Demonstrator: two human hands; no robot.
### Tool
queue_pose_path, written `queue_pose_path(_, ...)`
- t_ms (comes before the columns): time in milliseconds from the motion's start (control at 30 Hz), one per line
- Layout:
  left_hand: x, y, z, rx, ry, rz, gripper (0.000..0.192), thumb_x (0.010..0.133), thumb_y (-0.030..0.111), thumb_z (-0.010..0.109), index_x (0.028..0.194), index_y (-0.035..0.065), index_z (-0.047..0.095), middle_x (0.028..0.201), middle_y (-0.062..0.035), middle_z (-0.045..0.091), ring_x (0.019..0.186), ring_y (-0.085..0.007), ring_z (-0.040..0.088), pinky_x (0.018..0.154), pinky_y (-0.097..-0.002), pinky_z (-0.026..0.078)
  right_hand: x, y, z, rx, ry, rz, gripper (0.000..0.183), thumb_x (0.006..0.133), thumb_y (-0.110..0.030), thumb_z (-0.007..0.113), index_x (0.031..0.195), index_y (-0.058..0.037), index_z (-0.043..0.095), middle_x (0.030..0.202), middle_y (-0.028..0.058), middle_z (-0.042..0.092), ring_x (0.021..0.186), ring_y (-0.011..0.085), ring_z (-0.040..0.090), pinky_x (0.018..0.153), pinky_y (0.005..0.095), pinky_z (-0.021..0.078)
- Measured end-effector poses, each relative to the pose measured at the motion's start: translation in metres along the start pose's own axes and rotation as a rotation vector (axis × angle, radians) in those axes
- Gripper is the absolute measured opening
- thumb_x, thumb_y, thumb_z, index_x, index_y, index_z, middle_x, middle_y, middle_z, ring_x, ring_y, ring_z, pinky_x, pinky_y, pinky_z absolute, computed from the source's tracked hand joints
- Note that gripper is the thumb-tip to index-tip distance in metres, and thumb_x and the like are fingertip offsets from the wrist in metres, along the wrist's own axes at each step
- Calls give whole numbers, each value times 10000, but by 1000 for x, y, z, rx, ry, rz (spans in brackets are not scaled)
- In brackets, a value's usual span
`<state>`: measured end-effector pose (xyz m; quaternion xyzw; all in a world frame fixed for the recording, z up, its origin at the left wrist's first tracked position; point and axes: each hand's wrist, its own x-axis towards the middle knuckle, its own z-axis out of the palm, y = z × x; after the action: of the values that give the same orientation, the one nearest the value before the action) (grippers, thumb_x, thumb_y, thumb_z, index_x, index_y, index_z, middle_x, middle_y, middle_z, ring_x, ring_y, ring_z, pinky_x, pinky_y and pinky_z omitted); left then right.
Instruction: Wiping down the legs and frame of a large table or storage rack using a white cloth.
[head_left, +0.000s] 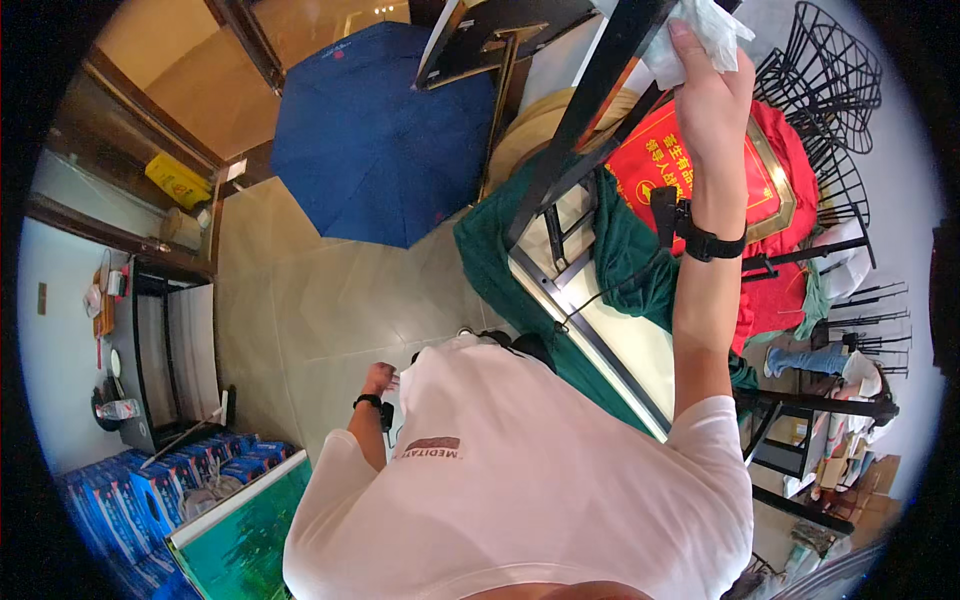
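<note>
My right hand (712, 101) is raised at the upper right, its thumb and fingers closed on a crumpled white wipe (694, 37). The wipe lies against a black metal frame (581, 112), whose long bars rise in front of me. A black band with a small device is strapped to that wrist. My left hand (381, 377) hangs low beside my body, fingers loosely bent, with nothing visible in it. Below the frame, a dark green cloth (484, 247) lies under and around a cream panel (637, 337) with a metal edge.
An opened navy umbrella (382, 135) stands on the tiled floor (300, 315). Behind the frame is a gold-edged red plaque (652, 154). Blue boxes (120, 502) and a green painting (247, 529) are at lower left. Black wire chairs (832, 75) and another person (814, 364) are to the right.
</note>
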<state>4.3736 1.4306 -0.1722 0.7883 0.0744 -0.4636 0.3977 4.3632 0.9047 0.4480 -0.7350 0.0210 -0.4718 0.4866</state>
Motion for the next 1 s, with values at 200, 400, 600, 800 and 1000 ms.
queue_pose_path(200, 17, -35, 11, 252, 42, 144, 267, 823, 189, 578, 943, -32, 668, 877, -204, 698, 751, -285, 685, 696, -384, 561, -45, 50, 1, -175, 19, 53, 158, 934, -125, 593, 957, 14, 664, 809, 2, 651, 719, 94, 572, 634, 261, 448)
queue_pose_path(400, 15, -62, 22, 519, 68, 316, 258, 799, 197, 609, 902, -29, 678, 871, -209, 698, 769, -298, 683, 732, -404, 531, -174, 156, 9, -437, -256, 238, 130, 910, -85, 566, 857, 21, 621, 710, 153, 605, 641, 248, 567, 588, 375, 439)
queue_pose_path(600, -25, -3, 20, 10, 78, -95, 209, 830, 145, 579, 811, -48, 657, 743, -177, 676, 547, -252, 652, 491, -376, 526, -222, 218, 2, -527, -413, 202, 150, 902, -96, 593, 841, 38, 615, 730, 243, 602, 695, 404, 575, 609, 422, 435)
queue_pose_path(800, -23, 32, 18, 51, 67, 60, 208, 855, 113, 538, 946, -42, 643, 728, -157, 672, 534, -239, 636, 488, -340, 532, -128, 174, -12, -291, -433, 438, 194, 869, -46, 528, 1035, -6, 620, 928, 77, 640, 842, 186, 606, 770, 337, 486)
queue_pose_path(1000, 5, 4, 24, -97, 80, 12, 200, 843, 123, 555, 930, -22, 664, 762, -149, 679, 566, -206, 643, 519, -336, 542, 1, 84, -2, 525, -99, 468, 366, 840, 15, 448, 1192, 7, 550, 1127, 105, 626, 1018, 250, 627, 937, 420, 500)
